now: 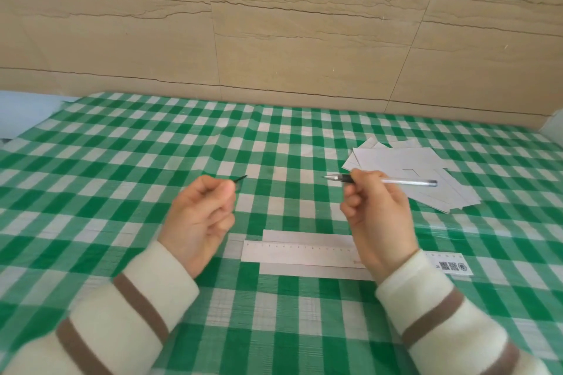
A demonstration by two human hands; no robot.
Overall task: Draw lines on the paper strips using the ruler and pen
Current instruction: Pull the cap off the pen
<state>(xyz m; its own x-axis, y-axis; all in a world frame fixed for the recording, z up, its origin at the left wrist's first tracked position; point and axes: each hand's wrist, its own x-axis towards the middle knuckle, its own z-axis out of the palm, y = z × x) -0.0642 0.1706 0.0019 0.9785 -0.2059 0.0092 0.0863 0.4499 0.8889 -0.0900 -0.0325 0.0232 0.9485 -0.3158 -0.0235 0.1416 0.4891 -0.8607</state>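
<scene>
Right hand (377,210) raised above the green-checked surface (152,146), fingers (350,192) closed around a clear pen (384,181) with uncapped tip aimed left. Left hand (201,216) raised to the left of the pen, fingers (213,195) pinched on the black pen cap (240,178). Ruler (298,254) flat on a paper strip (304,236), nearer the person than the pen. Loose stack of paper strips (426,161) just behind and to the right of the pen
</scene>
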